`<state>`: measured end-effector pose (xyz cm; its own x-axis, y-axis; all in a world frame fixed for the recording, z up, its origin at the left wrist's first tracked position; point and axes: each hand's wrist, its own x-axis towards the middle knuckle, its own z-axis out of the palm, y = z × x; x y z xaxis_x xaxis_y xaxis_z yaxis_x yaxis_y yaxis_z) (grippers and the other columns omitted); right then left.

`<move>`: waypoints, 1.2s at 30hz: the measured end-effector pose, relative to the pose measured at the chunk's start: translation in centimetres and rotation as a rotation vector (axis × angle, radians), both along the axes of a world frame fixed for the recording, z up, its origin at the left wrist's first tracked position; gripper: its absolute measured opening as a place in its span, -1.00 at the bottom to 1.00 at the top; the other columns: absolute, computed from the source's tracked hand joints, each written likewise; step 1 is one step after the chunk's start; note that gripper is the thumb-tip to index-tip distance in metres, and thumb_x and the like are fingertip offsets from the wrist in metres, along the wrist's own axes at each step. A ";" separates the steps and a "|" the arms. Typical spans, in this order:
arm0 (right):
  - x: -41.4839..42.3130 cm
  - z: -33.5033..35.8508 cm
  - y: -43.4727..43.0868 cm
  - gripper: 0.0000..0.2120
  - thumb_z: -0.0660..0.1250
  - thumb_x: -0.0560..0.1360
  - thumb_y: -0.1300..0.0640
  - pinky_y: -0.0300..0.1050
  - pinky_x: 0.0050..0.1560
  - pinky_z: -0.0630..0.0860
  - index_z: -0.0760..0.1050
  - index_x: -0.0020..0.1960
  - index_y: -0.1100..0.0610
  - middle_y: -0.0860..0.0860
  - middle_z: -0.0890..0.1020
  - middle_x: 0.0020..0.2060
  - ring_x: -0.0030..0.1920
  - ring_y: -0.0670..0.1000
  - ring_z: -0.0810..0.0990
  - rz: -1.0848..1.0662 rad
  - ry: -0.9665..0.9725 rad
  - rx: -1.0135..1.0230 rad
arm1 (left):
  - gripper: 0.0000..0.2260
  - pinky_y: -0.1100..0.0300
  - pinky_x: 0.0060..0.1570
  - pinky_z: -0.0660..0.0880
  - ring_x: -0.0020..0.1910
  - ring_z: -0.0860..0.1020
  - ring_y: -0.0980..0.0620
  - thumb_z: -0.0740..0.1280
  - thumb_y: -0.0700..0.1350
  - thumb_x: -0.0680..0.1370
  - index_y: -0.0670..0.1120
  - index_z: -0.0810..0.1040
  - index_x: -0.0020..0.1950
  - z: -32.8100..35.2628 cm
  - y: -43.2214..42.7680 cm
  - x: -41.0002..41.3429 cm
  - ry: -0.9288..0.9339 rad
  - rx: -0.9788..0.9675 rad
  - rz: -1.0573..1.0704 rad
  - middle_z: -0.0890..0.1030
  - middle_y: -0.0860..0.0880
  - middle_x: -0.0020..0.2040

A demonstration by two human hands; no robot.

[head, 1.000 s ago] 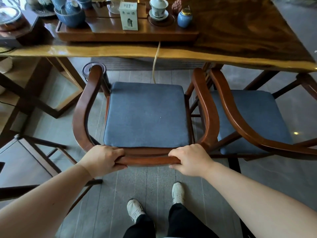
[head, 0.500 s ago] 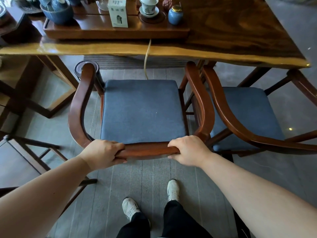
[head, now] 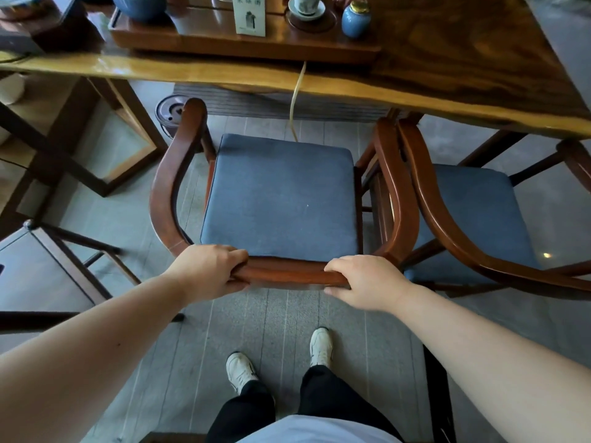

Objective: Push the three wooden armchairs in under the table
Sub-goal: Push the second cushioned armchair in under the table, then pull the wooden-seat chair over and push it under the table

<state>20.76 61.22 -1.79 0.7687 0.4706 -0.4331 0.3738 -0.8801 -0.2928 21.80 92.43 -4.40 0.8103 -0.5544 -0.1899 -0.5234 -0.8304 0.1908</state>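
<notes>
Chair's front has slid closer to the table [head: 224,70] edge; my left hand [head: 208,271] and right hand [head: 364,282] both grip the middle armchair [head: 281,193] back rail, neighbouring armchair [head: 473,219] touching its right arm.

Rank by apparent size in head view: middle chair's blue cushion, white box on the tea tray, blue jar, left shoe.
1. blue cushion
2. left shoe, though it is nearer the camera
3. white box, top cropped
4. blue jar
</notes>
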 end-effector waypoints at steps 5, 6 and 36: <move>0.2 0.8 0.4 -0.39 0.27 0.49 -0.28 0.08 0.24 0.46 0.34 0.41 0.06 0.04 0.52 0.32 0.32 0.07 0.44 0.147 -0.060 -0.029 | -0.47 -0.02 0.06 0.52 0.06 0.57 -0.13 0.44 0.15 0.38 -0.08 0.42 0.23 1.1 -0.4 -2.4 -0.043 0.012 0.140 0.61 -0.06 0.06; 0.5 1.1 0.8 -0.33 0.28 0.49 -0.28 0.09 0.32 0.40 0.29 0.45 0.07 0.08 0.45 0.39 0.39 0.09 0.37 0.200 -0.082 -0.028 | -0.40 -0.04 0.14 0.49 0.13 0.55 -0.14 0.44 0.17 0.38 -0.10 0.40 0.30 1.6 -0.3 -3.0 -0.079 0.041 0.161 0.59 -0.08 0.13; 5.1 7.2 33.1 -0.18 0.29 0.47 -0.29 0.21 0.48 0.10 0.06 0.56 0.03 0.22 0.03 0.57 0.54 0.21 0.07 1.037 -0.424 0.182 | -0.26 -0.27 0.39 0.19 0.42 0.26 -0.27 0.28 0.31 0.44 -0.07 0.24 0.49 10.3 18.0 -21.7 -0.157 0.390 1.271 0.37 -0.20 0.44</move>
<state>25.86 94.35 5.40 0.0396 0.9951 -0.0905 0.9971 -0.0453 -0.0612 0.12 110.44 5.92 0.7475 0.6639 -0.0204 0.6532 -0.7403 -0.1593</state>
